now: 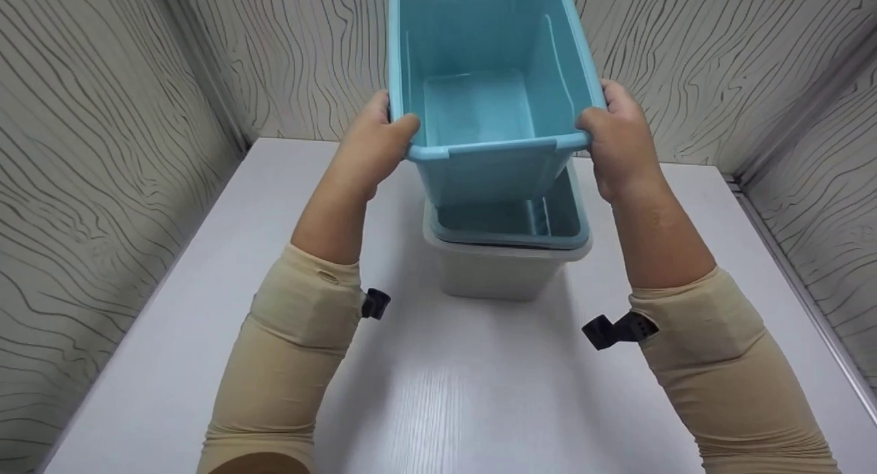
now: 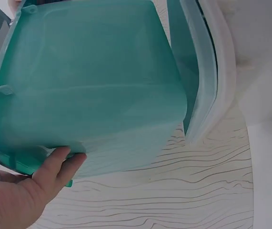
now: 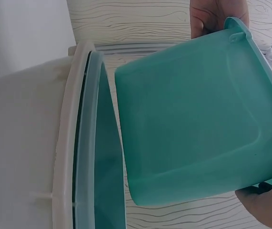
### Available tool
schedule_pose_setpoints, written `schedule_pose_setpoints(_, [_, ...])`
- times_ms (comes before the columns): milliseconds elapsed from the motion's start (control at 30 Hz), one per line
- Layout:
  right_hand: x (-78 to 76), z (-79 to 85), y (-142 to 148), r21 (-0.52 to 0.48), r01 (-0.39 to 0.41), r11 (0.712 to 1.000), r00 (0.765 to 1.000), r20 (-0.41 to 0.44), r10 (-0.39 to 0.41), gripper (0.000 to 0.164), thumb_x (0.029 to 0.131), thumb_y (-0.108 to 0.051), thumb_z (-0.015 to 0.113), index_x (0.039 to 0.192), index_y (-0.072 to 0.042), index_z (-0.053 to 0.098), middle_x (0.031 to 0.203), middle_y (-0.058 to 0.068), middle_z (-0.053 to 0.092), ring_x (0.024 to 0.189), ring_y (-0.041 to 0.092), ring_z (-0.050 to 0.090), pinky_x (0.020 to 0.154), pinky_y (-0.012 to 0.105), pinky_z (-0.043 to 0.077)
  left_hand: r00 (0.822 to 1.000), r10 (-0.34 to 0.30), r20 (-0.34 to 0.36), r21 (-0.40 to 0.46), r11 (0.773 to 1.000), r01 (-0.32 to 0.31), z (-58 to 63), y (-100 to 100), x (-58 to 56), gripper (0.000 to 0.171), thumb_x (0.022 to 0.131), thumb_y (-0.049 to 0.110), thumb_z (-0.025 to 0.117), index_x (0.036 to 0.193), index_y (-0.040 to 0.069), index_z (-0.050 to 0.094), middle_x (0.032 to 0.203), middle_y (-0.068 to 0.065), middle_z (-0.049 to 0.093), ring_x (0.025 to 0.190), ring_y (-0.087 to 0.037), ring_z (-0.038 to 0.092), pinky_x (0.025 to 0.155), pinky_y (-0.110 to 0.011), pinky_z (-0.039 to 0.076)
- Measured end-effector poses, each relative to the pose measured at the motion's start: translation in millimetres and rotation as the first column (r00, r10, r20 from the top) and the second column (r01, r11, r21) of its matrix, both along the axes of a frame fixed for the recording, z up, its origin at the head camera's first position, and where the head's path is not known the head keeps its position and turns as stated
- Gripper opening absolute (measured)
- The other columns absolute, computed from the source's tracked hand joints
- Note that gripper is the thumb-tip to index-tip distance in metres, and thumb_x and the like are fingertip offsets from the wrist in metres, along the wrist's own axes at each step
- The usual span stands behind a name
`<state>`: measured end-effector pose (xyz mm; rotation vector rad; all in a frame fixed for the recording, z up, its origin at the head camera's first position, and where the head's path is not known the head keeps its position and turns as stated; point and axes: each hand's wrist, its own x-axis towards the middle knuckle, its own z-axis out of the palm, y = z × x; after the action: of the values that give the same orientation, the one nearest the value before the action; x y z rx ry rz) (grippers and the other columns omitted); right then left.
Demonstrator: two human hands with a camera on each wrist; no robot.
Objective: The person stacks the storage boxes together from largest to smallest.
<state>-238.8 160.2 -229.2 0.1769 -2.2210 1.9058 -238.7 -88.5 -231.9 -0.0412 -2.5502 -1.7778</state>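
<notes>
A light blue plastic bin [image 1: 497, 169] is tilted above a stack of bins, its open top toward the head camera. My left hand [image 1: 375, 142] grips its left rim near the front corner, thumb over the edge. On the opposite side my right hand [image 1: 622, 142] holds the right rim in the same way. Below, a darker blue bin [image 1: 507, 240] is nested inside a white bin [image 1: 500, 275] on the table. In the left wrist view the held bin [image 2: 88, 86] shows its underside, with fingers [image 2: 55, 167] curled beneath the rim.
The white table [image 1: 425, 405] carries the stack near its back part. Wood-patterned panels [image 1: 301, 56] enclose the back and both sides, with metal strips [image 1: 801, 255] along the edges. A small black device [image 1: 375, 303] sticks out from each sleeve.
</notes>
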Motion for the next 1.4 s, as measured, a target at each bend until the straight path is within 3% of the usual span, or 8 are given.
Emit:
schedule_pose_setpoints(367, [2.4,-11.4,12,0.033,0.011,0.999,1.0,-0.014,-0.011,0.054,0.082,0.001,0.033,0.135,-0.006,0.031,0.136,0.011,0.036,0.122,0.029,0.039,0.1,0.049,0.033,0.999,-0.018,-0.041,0.027,0.999,0.019,-23.2,11,-6.3,0.05,0.091,0.018,0.045,0.138,0.011,0.031,0.132,-0.004,0.046,0.117,-0.016,0.048,0.095,-0.034,0.043])
schedule_pose_setpoints(700, [1.6,-30.0,16,0.03,0.03,0.999,0.999,0.027,-0.031,0.055,0.082,0.0,0.034,0.137,-0.004,0.029,0.137,0.012,0.035,0.124,0.029,0.037,0.102,0.048,0.031,0.998,-0.046,0.034,0.02,0.999,0.045,-36.1,16,-11.2,0.049,0.092,0.02,0.046,0.138,0.011,0.031,0.135,-0.006,0.044,0.119,-0.017,0.047,0.096,-0.036,0.042])
schedule_pose_setpoints(1133, [0.2,-52.6,19,0.026,0.044,0.999,0.994,0.096,-0.047,0.057,0.085,-0.002,0.034,0.14,-0.004,0.023,0.142,0.013,0.03,0.13,0.031,0.032,0.104,0.048,0.028,0.995,-0.056,0.081,-0.006,0.998,0.057,-48.8,19,-13.7,0.053,0.091,0.021,0.046,0.141,0.013,0.029,0.137,-0.004,0.042,0.121,-0.02,0.045,0.094,-0.037,0.043])
schedule_pose_setpoints(1400, [1.6,-61.8,19,0.003,0.024,1.0,0.997,0.075,-0.025,0.056,0.082,0.001,0.032,0.137,0.001,0.026,0.139,0.015,0.032,0.128,0.032,0.034,0.103,0.048,0.029,0.99,-0.079,0.114,-0.018,0.996,0.082,-52.3,19,-16.3,0.051,0.091,0.02,0.044,0.14,0.012,0.031,0.136,-0.006,0.044,0.116,-0.017,0.048,0.093,-0.035,0.044])
